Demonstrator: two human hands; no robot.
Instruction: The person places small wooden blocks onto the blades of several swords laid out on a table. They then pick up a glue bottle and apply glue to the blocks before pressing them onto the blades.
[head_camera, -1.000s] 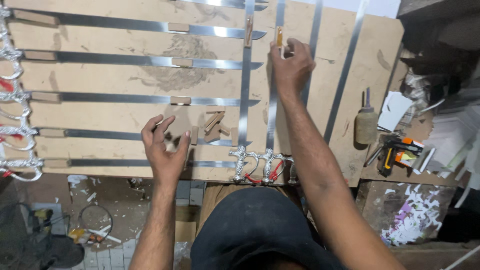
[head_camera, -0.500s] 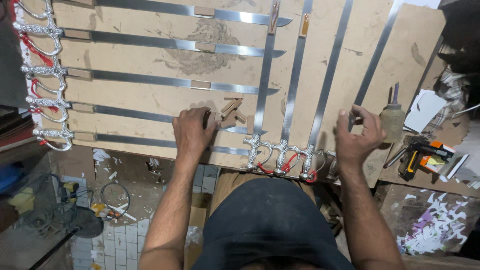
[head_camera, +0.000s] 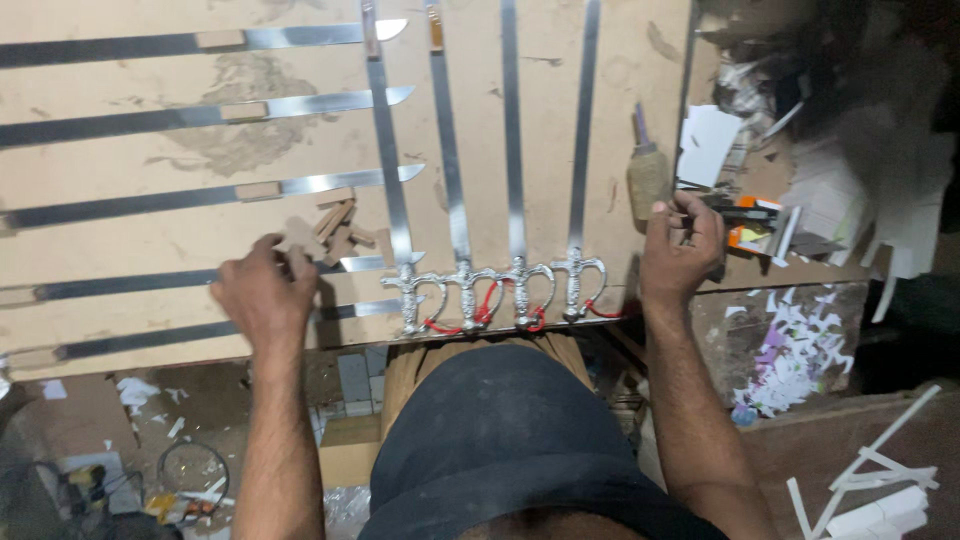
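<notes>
My left hand (head_camera: 265, 292) rests on the wooden board (head_camera: 180, 240), fingers curled around a small wooden block (head_camera: 298, 238), just left of a heap of similar blocks (head_camera: 338, 220). My right hand (head_camera: 680, 250) is closed at the board's right edge and pinches a thin dark tool (head_camera: 700, 213), right below a brown glue bottle (head_camera: 647, 178). Between my hands lie several swords with silver hilts (head_camera: 495, 290) and red cords, their blades (head_camera: 512, 130) pointing away from me. More blades (head_camera: 200, 118) lie crosswise on the left, each with a wooden block on it.
An orange cutter (head_camera: 745, 235), white paper pieces (head_camera: 708, 145) and scraps crowd the shelf on the right. White offcuts (head_camera: 790, 360) lie lower right. The floor below the board holds debris, a wire coil (head_camera: 195, 470) and tiles. My dark-clothed lap (head_camera: 500, 440) fills the bottom centre.
My right hand has come down from the upright blades to the board's right edge beside the glue bottle. My left hand has shifted to the wooden blocks. The view has panned right.
</notes>
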